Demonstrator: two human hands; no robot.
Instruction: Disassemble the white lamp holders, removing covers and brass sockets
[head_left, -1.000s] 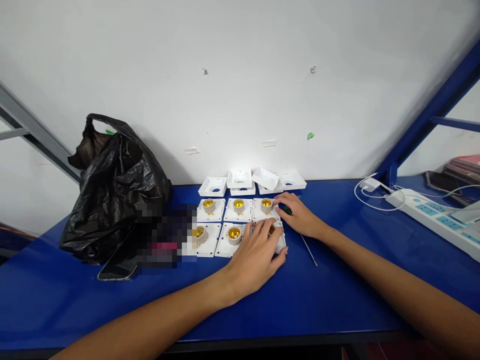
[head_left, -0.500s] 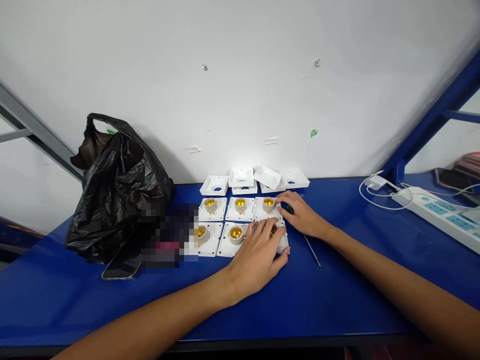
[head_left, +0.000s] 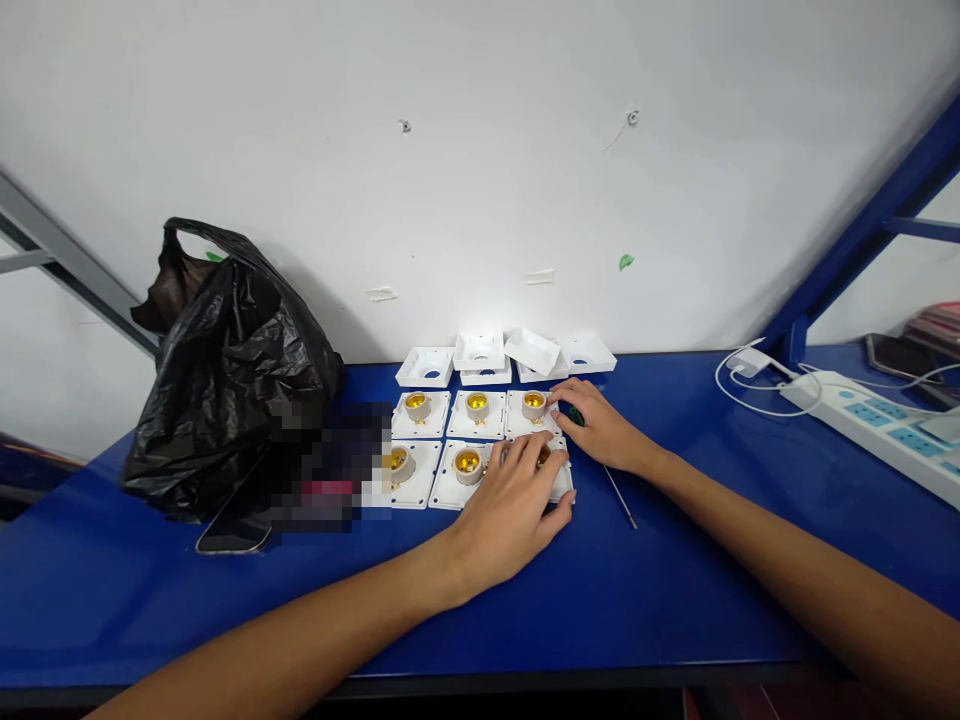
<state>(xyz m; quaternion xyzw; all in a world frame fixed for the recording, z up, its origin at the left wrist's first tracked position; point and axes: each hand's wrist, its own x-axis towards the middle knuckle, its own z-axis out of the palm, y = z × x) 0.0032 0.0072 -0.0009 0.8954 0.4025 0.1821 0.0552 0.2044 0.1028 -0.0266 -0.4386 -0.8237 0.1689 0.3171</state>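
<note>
Several white square lamp holders with brass sockets (head_left: 477, 410) lie in two rows on the blue table (head_left: 675, 590). My left hand (head_left: 514, 510) rests flat over the front right holder, fingers spread across its socket and thumb at the plate's corner. My right hand (head_left: 604, 430) is curled over the green-black handle of a screwdriver (head_left: 621, 497), whose thin shaft lies on the table pointing toward me. That hand sits just right of the back right holder (head_left: 533, 408).
Empty white cover plates (head_left: 480, 352) stand against the wall behind the rows. A black plastic bag (head_left: 225, 370) and a phone (head_left: 232, 535) are at the left. A white power strip (head_left: 862, 420) with cables and a charger (head_left: 742, 362) lies at the right by a blue frame post (head_left: 862, 240).
Both hands stay where they were; only the view has shifted slightly.
</note>
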